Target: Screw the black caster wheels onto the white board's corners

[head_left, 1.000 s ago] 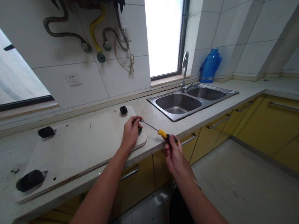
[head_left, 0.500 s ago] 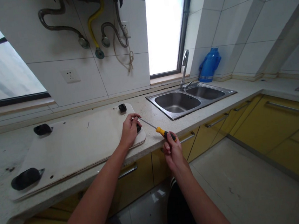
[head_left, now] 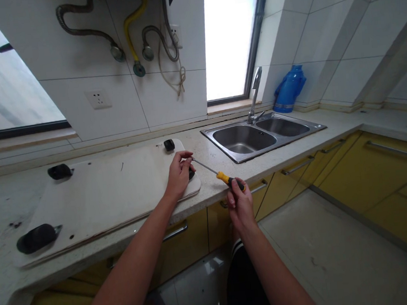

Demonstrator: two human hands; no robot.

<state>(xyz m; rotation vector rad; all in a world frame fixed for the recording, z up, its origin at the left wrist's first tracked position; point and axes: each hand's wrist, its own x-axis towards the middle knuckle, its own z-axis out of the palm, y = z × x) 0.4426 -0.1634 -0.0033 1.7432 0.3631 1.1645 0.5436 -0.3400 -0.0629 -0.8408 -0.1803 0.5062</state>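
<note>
Head view: yellow-black screwdriver [head_left: 220, 175], right hand [head_left: 240, 204] clamped on handle [head_left: 224, 178], left hand [head_left: 179, 173] pinched at slim shaft's end [head_left: 194, 159].

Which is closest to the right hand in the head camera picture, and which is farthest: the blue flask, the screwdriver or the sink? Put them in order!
Nearest to the right hand first:
1. Screwdriver: its black-and-yellow handle is in that hand.
2. Double-bowl sink: ahead, a little to the right.
3. Blue flask: farther back, behind the right bowl.
</note>
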